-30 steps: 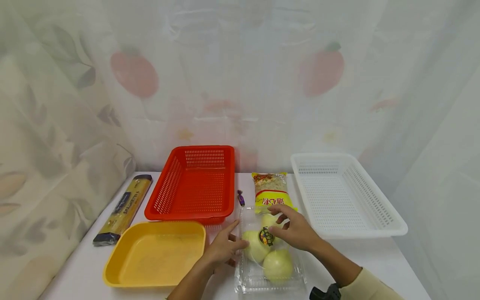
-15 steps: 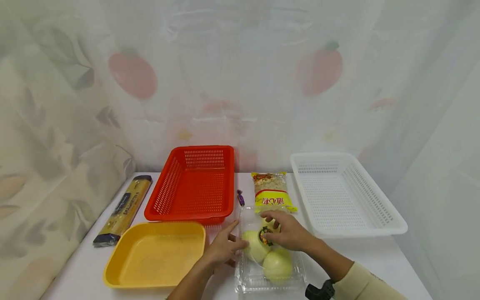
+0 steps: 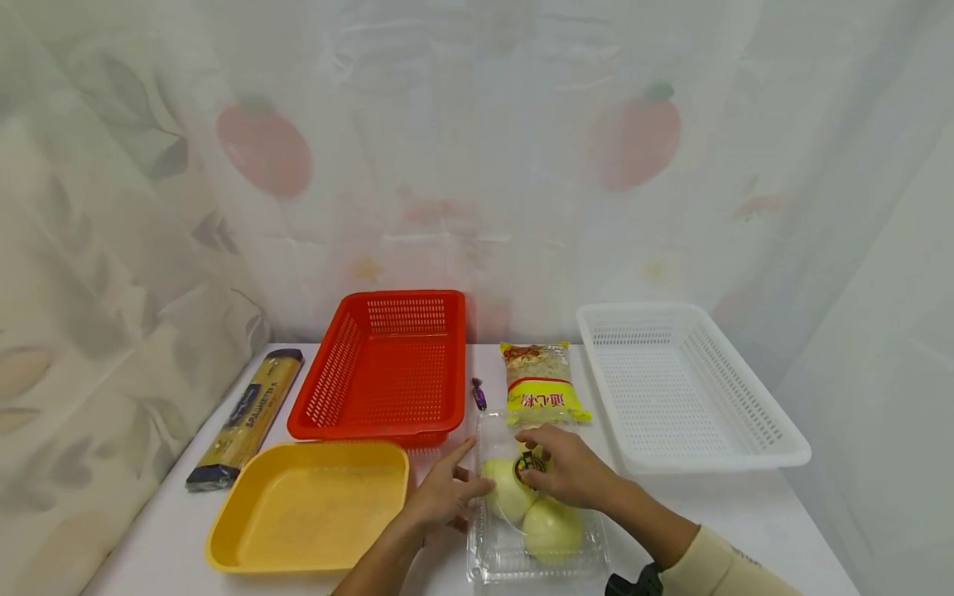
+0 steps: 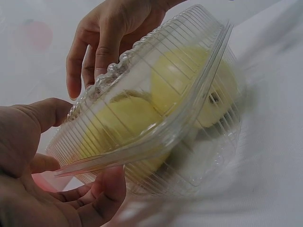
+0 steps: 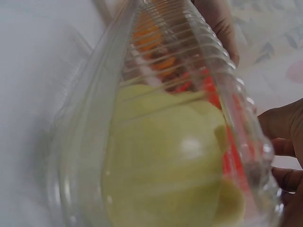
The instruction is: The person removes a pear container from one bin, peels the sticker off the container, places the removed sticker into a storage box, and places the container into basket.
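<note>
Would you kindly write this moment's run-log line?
left hand: at edge of clear box; right hand: over its lid; pale fruit: inside

The right grip [image 3: 570,468] partly hides the round label [image 3: 525,466], and the head view crops the left forearm [image 3: 383,559]

Over the link I make out pale yellow-green fruits [image 3: 553,527] in a clear ribbed box [image 3: 495,565] with a black-rimmed label [image 3: 525,465], a yellow tray [image 3: 313,507], a red basket [image 3: 406,377] at the back edge of the white surface [image 3: 753,517], a white basket [image 3: 678,397] toward its right edge, a purple candy [image 3: 479,394], and faded red strawberries [image 3: 265,149] across the pale curtain [image 3: 462,99].
</note>
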The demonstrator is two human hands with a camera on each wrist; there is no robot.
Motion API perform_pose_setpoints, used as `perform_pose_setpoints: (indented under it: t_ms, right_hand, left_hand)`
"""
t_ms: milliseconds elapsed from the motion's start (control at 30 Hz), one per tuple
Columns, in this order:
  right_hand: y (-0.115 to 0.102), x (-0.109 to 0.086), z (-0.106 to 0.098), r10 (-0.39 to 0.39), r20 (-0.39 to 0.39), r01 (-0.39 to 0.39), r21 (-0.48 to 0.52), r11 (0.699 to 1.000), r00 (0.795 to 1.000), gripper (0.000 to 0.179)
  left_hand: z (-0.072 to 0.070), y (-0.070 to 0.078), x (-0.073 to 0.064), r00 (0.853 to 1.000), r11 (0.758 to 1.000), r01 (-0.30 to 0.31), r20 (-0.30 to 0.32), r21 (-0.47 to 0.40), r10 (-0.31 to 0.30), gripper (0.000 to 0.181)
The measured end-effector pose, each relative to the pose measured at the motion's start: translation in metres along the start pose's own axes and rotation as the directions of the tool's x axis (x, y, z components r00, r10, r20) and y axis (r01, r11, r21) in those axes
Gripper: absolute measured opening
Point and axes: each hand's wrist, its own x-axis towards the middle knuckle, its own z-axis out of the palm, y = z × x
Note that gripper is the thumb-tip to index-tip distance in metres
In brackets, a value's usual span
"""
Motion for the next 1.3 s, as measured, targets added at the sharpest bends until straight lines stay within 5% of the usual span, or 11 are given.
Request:
perform_pose_setpoints:
  t_ms: [567, 800, 933, 1300]
  right_hand:
    - [-0.005, 0.008, 0.003, 0.056, 0.004, -0.055, -0.108, 0.993, 0.998, 0.036]
    - [-0.005, 0.011, 0.003, 0.063, -0.004, -0.063, -0.135, 0.989, 0.998, 0.015]
    - [-0.005, 0.011, 0.003, 0.042, -0.017, -0.044, -0.148, 0.988, 0.999, 0.007]
    - [-0.001, 0.013, 0.002, -0.033, -0.037, 0.028, -0.127, 0.992, 0.999, 0.017]
  left_hand:
    - [-0.001, 0.0, 0.0, 1.0, 1.0, 0.003, 0.007, -0.002, -0.003, 0.088]
    - [-0.002, 0.001, -0.001, 1.0, 1.0, 0.011, 0.006, -0.001, -0.011, 0.088]
    - [-0.002, 0.002, -0.002, 1.0, 1.0, 0.015, 0.008, -0.01, -0.015, 0.088]
    - [0.0, 0.001, -0.002, 1.0, 1.0, 0.001, 0.004, 0.007, -0.001, 0.088]
